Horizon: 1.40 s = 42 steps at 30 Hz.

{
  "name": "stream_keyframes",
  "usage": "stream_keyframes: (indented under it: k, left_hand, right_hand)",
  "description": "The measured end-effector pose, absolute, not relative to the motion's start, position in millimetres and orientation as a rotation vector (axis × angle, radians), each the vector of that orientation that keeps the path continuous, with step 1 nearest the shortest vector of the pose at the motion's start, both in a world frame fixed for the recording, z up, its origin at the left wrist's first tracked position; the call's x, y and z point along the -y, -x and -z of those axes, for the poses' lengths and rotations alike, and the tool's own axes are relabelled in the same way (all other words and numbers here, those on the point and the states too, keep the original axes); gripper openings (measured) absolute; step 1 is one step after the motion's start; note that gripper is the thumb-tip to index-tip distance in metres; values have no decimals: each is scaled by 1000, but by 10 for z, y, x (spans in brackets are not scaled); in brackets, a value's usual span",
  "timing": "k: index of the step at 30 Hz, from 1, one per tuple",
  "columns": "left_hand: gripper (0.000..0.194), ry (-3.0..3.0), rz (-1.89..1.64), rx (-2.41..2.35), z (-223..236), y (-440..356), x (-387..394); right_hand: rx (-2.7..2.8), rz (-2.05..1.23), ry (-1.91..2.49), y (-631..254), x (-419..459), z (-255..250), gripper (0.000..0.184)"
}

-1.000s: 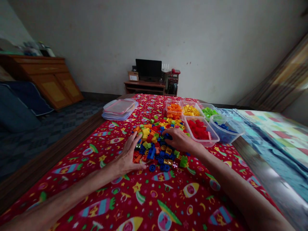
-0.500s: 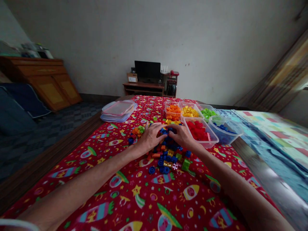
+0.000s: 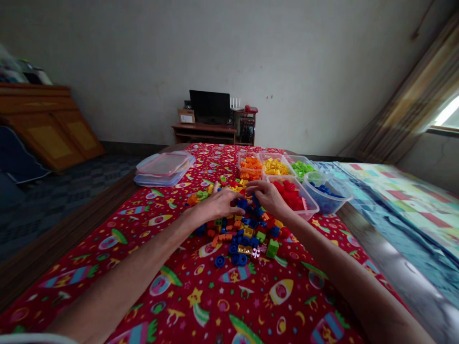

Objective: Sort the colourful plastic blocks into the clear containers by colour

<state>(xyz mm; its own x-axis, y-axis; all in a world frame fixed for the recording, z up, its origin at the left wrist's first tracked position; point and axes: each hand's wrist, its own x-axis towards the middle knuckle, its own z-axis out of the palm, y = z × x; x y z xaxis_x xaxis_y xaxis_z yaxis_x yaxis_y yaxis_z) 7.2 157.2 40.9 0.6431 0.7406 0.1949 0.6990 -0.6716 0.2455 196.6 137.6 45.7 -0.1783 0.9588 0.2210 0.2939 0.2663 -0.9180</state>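
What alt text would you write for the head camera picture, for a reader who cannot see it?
A person's left hand and right hand rest on a pile of mixed colored bricks on a red patterned cloth. Beyond the right hand, clear tubs hold red bricks, blue bricks, orange bricks, yellow bricks and green bricks; stacked lids lie far left.

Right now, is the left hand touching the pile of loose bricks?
Touching. The head view shows the left hand lying palm down on the brick pile, fingers spread over the bricks with no gap visible.
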Motion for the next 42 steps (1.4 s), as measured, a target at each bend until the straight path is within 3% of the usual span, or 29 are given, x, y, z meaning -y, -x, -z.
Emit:
stream_keyframes:
  k: [5,9,15,19,22,26,30,34,37,42]
  left_hand:
    - [16,-2706,-614,-1198,-396,-64,-1578]
    - [11,-2672,-687,-1215,-439,-8,-1584]
    - [27,-2706,-694,-1246,-415,13,-1571]
    - [47,-2730,-592,-1081,-320,-59,-1539]
    - [50,-2721,-612,-1124,-288,-113,-1519]
    - [46,-2637,-758,-1193,-353,-117,-1506]
    - [41,-2364,-961,-1165,-461,-95,-1496]
    - [43,-2082,-1018,-1033,-489,-128,-1486]
    - [46,-2021,-1019,-1013,-492,-183,-1440]
    - [43,-2297,-1101,-1092,-610,-196,-1339]
  right_hand:
    - [1762,-781,1242,-2031,-1362,-524,41]
    - [1963,-535,1243,-2053,-1296,-590,27]
    - [2474,-163,1211,-1989,-1139,-536,42]
    - [2534,-113,1216,-1983,-1155,-409,41]
    - [2494,-79,1289,-2018,-1206,-371,39]
    - [2422,-138,1400,-2023,-1210,-465,21]
    - [2132,-294,1451,-1981,-1192,-617,18]
    - [1789,-825,1359,-1926,-1196,-636,15]
    - [1729,-1110,1168,-1872,-1190,-563,26]
    - [1726,-907,1152,-1950,-1258,-586,18]
